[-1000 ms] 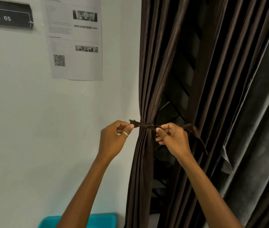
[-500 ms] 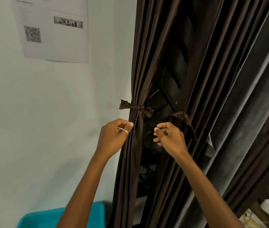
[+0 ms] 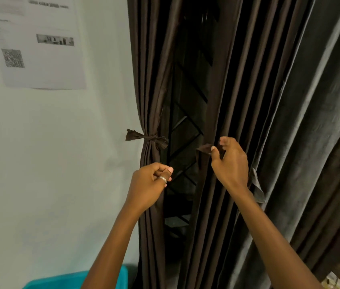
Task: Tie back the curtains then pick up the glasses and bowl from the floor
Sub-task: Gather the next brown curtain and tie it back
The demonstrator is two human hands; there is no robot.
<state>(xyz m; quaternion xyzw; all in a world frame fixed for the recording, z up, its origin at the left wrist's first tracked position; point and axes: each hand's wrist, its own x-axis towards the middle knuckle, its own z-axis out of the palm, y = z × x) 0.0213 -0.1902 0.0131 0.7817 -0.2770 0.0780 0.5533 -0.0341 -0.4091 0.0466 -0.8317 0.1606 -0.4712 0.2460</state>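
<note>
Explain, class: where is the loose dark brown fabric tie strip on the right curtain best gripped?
Pinch the loose dark brown fabric tie strip near its free end, coming from its right, as the right hand does: that end juts leftward, clear of the folds.

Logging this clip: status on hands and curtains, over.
Left hand closed, empty, below knotted brown fabric tie on left dark brown curtain. Right hand pinching second brown tie strip. Nothing obstructing.
</note>
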